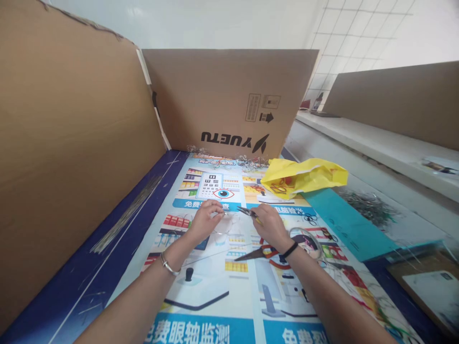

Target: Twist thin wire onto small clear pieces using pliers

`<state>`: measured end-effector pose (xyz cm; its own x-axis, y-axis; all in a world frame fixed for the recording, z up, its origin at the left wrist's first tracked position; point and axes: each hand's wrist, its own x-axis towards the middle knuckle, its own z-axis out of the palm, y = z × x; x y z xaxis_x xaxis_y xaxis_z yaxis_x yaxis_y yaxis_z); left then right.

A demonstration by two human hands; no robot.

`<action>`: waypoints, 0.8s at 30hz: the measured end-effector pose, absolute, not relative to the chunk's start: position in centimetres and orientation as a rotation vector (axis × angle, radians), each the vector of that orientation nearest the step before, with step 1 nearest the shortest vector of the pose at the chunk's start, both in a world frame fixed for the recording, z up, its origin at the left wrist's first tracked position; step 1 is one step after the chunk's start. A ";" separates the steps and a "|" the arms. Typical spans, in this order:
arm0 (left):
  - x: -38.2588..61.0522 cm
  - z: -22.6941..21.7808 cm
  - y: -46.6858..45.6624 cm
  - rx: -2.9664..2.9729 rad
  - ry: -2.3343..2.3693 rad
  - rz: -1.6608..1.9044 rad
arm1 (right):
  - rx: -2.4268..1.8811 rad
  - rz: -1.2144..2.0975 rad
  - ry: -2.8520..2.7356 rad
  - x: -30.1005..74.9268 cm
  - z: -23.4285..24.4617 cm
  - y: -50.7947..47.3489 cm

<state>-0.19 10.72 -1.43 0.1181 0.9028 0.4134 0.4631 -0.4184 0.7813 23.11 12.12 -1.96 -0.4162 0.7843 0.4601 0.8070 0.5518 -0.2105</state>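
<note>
My left hand [205, 220] is closed in a pinch on a thin silver wire [223, 232], which looks bent into a loop below the fingertips. A small pair of pliers [247, 211] is gripped in my right hand [269, 223], its jaws pointing left toward the left fingertips but apart from them. Some of its yellow handle shows at the palm. Beneath my right wrist lie shears [251, 254] with orange handles and dark pointed blades. A coil of pale wire [320, 248] rests just right of that wrist.
Cardboard panels [222, 95] wall the back and left. A yellow bag [304, 174] lies open at the back right beside a teal sheet [344, 220]. Straight wires [125, 215] lie bundled at left. Tangled wire pieces [253, 164] line the back; another wire heap [369, 209] sits at right.
</note>
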 end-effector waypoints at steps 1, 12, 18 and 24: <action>-0.3 -1.4 10.7 1.927 1.329 1.255 | -1.270 -0.038 -2.282 23.1 -2.0 12.2; -0.5 -1.8 10.9 1.948 1.301 1.225 | -1.262 -0.101 -2.400 22.6 -1.6 11.7; -0.6 -2.3 11.0 1.962 1.250 1.195 | -1.322 -0.179 -2.453 22.5 -1.3 11.3; -0.5 -2.0 10.9 1.981 1.219 1.172 | -1.458 -0.364 -2.460 22.1 -0.7 10.8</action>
<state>-0.48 10.88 -2.05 0.2164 0.8919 0.3971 0.4315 -0.4522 0.7806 22.10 10.79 -0.68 -0.4638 0.8164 0.3441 0.8811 0.4657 0.0827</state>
